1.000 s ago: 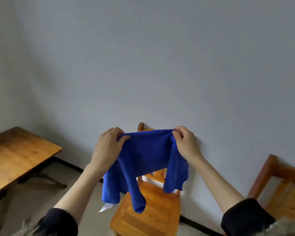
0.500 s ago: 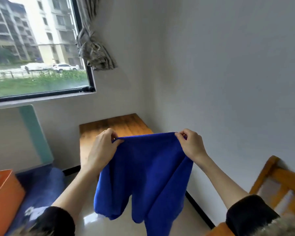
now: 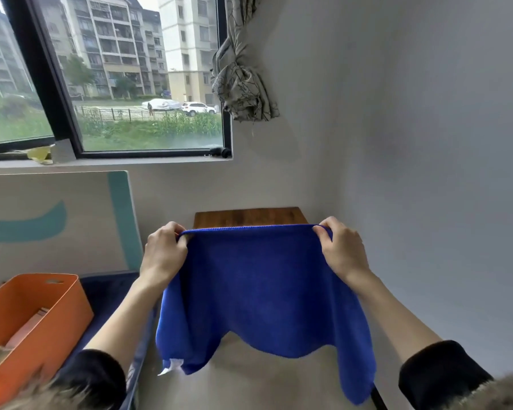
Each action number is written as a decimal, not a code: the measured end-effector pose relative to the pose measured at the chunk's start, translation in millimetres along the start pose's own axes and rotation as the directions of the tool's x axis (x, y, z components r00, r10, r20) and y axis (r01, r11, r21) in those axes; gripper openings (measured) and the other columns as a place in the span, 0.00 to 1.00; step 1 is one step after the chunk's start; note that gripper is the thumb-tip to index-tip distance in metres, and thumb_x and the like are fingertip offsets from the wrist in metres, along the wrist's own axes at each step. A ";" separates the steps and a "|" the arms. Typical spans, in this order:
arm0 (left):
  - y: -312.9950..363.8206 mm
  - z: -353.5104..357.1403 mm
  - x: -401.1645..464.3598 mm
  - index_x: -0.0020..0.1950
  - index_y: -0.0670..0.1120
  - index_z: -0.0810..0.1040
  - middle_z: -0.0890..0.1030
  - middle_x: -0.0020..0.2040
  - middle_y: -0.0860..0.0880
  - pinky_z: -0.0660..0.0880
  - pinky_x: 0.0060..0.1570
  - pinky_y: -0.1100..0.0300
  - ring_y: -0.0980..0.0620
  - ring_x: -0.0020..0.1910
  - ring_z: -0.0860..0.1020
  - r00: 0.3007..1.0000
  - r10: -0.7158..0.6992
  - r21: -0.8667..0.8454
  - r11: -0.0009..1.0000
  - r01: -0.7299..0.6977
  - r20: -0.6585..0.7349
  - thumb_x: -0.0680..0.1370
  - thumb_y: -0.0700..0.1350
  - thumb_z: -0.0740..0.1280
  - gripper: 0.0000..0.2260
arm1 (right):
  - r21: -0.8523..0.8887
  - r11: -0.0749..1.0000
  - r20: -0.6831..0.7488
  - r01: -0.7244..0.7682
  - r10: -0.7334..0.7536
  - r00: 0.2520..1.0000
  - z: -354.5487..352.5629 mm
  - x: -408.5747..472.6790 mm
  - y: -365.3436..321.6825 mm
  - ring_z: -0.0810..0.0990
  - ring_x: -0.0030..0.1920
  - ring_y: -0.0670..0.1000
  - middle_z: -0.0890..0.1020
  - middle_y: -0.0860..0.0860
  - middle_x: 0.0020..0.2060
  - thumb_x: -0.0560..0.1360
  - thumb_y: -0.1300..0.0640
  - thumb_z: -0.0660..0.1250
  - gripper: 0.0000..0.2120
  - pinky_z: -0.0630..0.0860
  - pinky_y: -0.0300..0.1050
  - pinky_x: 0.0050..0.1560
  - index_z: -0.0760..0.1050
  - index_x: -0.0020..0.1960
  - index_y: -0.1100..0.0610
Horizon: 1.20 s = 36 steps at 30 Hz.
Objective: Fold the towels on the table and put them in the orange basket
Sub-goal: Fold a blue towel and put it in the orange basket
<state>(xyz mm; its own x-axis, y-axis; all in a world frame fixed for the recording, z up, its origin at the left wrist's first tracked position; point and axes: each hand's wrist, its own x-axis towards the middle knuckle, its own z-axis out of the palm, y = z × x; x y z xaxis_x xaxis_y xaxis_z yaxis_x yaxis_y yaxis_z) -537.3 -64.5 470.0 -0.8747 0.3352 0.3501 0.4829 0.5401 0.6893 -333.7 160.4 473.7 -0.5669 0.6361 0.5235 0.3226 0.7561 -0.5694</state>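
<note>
A blue towel [image 3: 261,291] hangs spread in the air in front of me, its top edge pulled taut. My left hand [image 3: 164,255] pinches the top left corner and my right hand [image 3: 342,251] pinches the top right corner. The towel's lower edge sags and a white label shows at its bottom left. The orange basket [image 3: 62,309] stands at the lower left on a dark blue surface [image 3: 110,294], with some folded items inside.
A wooden table [image 3: 249,217] stands against the wall behind the towel, mostly hidden by it. A white and teal panel [image 3: 71,220] leans under the window. A knotted curtain [image 3: 240,78] hangs at the window's right. Pale floor lies below the towel.
The view has swung left, from a chair by the wall to the window and basket. Both hands have kept hold of the towel's corners and stretched its top edge wider.
</note>
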 end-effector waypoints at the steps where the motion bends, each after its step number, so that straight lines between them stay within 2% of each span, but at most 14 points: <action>1: -3.5 5.8 9.1 0.49 0.42 0.78 0.81 0.47 0.42 0.73 0.49 0.52 0.41 0.49 0.76 1.000 -0.025 -0.008 1.000 0.025 0.000 0.77 0.43 0.64 0.06 | 0.061 0.998 0.029 -0.028 0.026 0.999 6.6 11.7 6.9 0.74 0.36 0.50 0.76 0.48 0.35 0.78 0.57 0.61 0.08 0.67 0.41 0.38 0.72 0.41 0.56; 4: -13.5 26.4 36.6 0.48 0.43 0.78 0.81 0.43 0.45 0.72 0.45 0.55 0.43 0.45 0.77 0.998 -0.062 -0.024 0.998 0.063 0.010 0.76 0.46 0.65 0.07 | 0.145 0.984 0.062 -0.104 0.095 0.993 27.0 43.8 27.2 0.75 0.40 0.50 0.78 0.48 0.37 0.77 0.56 0.63 0.06 0.68 0.40 0.40 0.74 0.41 0.54; 7: -25.9 51.7 66.9 0.49 0.41 0.78 0.80 0.45 0.44 0.69 0.46 0.58 0.45 0.47 0.76 0.997 -0.069 -0.035 0.997 0.070 0.031 0.77 0.41 0.64 0.05 | 0.106 0.983 0.048 -0.153 0.148 0.988 52.2 73.2 46.2 0.75 0.39 0.50 0.78 0.48 0.36 0.75 0.51 0.66 0.08 0.68 0.42 0.40 0.74 0.39 0.53; 10: -46.4 79.2 98.2 0.50 0.41 0.78 0.79 0.48 0.42 0.68 0.48 0.59 0.46 0.48 0.75 0.995 -0.082 -0.005 0.997 0.082 0.065 0.76 0.38 0.63 0.06 | -0.047 0.984 0.017 -0.170 0.171 0.985 81.0 101.5 65.4 0.73 0.35 0.51 0.76 0.47 0.30 0.73 0.45 0.67 0.14 0.65 0.42 0.35 0.72 0.36 0.53; 13: -72.2 106.3 130.6 0.45 0.45 0.79 0.81 0.44 0.46 0.73 0.46 0.55 0.47 0.44 0.76 0.984 -0.121 0.020 0.993 0.120 0.133 0.75 0.44 0.68 0.03 | -0.188 0.968 -0.019 -0.166 0.165 0.986 112.6 130.0 86.7 0.71 0.31 0.52 0.71 0.45 0.25 0.72 0.42 0.67 0.18 0.61 0.42 0.30 0.69 0.33 0.53; 15: -88.2 124.0 153.9 0.42 0.49 0.78 0.80 0.40 0.49 0.76 0.45 0.52 0.46 0.42 0.76 0.973 -0.138 0.058 0.990 0.130 0.187 0.73 0.50 0.70 0.05 | -0.262 0.946 -0.037 -0.189 0.186 0.982 134.4 149.0 100.8 0.70 0.30 0.53 0.69 0.45 0.24 0.72 0.41 0.67 0.20 0.59 0.41 0.28 0.67 0.31 0.54; 17: -102.9 142.9 175.9 0.42 0.50 0.77 0.79 0.39 0.50 0.75 0.45 0.52 0.46 0.43 0.76 0.960 -0.132 0.079 0.990 0.116 0.248 0.74 0.50 0.70 0.05 | -0.359 0.910 -0.031 -0.208 0.212 0.977 155.5 165.6 113.6 0.70 0.29 0.54 0.68 0.46 0.23 0.72 0.40 0.67 0.21 0.58 0.41 0.28 0.67 0.31 0.54; 19: -118.5 163.5 195.9 0.42 0.51 0.77 0.79 0.42 0.50 0.74 0.47 0.53 0.47 0.45 0.76 0.941 -0.135 0.112 0.988 0.105 0.311 0.75 0.47 0.68 0.02 | -0.454 0.863 -0.018 -0.222 0.241 0.970 177.8 179.5 126.4 0.69 0.29 0.54 0.69 0.47 0.24 0.71 0.37 0.65 0.23 0.58 0.41 0.28 0.66 0.31 0.54; 22: -140.4 192.5 221.1 0.40 0.54 0.76 0.76 0.43 0.50 0.69 0.47 0.57 0.48 0.47 0.74 0.903 -0.145 0.166 0.983 0.083 0.404 0.74 0.42 0.67 0.06 | -0.539 0.807 0.000 -0.239 0.284 0.959 211.4 198.5 144.5 0.69 0.30 0.54 0.76 0.51 0.29 0.71 0.34 0.63 0.24 0.61 0.41 0.31 0.67 0.33 0.55; 25: -152.1 218.3 243.8 0.39 0.53 0.74 0.74 0.42 0.50 0.68 0.46 0.57 0.47 0.46 0.74 0.886 -0.176 0.186 0.977 0.104 0.430 0.73 0.39 0.67 0.08 | -0.579 0.784 0.055 -0.224 0.312 0.949 239.4 217.3 161.6 0.73 0.34 0.56 0.81 0.54 0.37 0.73 0.36 0.62 0.22 0.64 0.42 0.34 0.71 0.37 0.56; 27: -154.8 236.6 261.1 0.39 0.52 0.72 0.74 0.42 0.50 0.70 0.45 0.55 0.47 0.45 0.74 0.884 -0.194 0.193 0.974 0.120 0.426 0.73 0.38 0.65 0.09 | -0.581 0.790 0.102 -0.196 0.309 0.946 257.2 232.7 174.8 0.78 0.41 0.58 0.81 0.55 0.41 0.75 0.40 0.63 0.20 0.66 0.42 0.36 0.74 0.42 0.58; 30: -157.8 269.8 290.8 0.41 0.50 0.72 0.73 0.41 0.53 0.72 0.44 0.52 0.47 0.43 0.73 0.885 -0.205 0.207 0.970 0.127 0.418 0.73 0.36 0.62 0.08 | -0.580 0.798 0.156 -0.164 0.306 0.939 285.5 261.6 198.3 0.78 0.46 0.58 0.81 0.56 0.45 0.77 0.46 0.62 0.16 0.67 0.44 0.39 0.76 0.45 0.59; 33: -162.4 306.3 322.5 0.44 0.47 0.73 0.71 0.48 0.51 0.69 0.41 0.55 0.47 0.44 0.72 0.887 -0.211 0.247 0.962 0.114 0.412 0.73 0.35 0.60 0.07 | -0.578 0.804 0.211 -0.139 0.312 0.927 315.3 295.7 224.2 0.77 0.50 0.59 0.80 0.57 0.48 0.78 0.50 0.61 0.14 0.69 0.48 0.46 0.76 0.49 0.60; 36: -170.1 341.9 354.3 0.45 0.47 0.74 0.73 0.51 0.48 0.69 0.45 0.55 0.46 0.47 0.73 0.882 -0.233 0.281 0.952 0.121 0.409 0.74 0.36 0.61 0.07 | -0.575 0.806 0.258 -0.142 0.343 0.903 344.4 325.6 250.7 0.76 0.53 0.58 0.79 0.57 0.51 0.79 0.52 0.59 0.13 0.68 0.49 0.51 0.76 0.53 0.60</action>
<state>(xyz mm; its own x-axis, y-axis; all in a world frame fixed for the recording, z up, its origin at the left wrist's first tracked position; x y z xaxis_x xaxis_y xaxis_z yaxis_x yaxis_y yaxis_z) -915.0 226.4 259.9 -0.8673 0.4852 -0.1109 0.3653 0.7719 0.5204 -698.4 504.1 283.0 -0.5972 0.7940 0.1140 0.7759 0.6079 -0.1688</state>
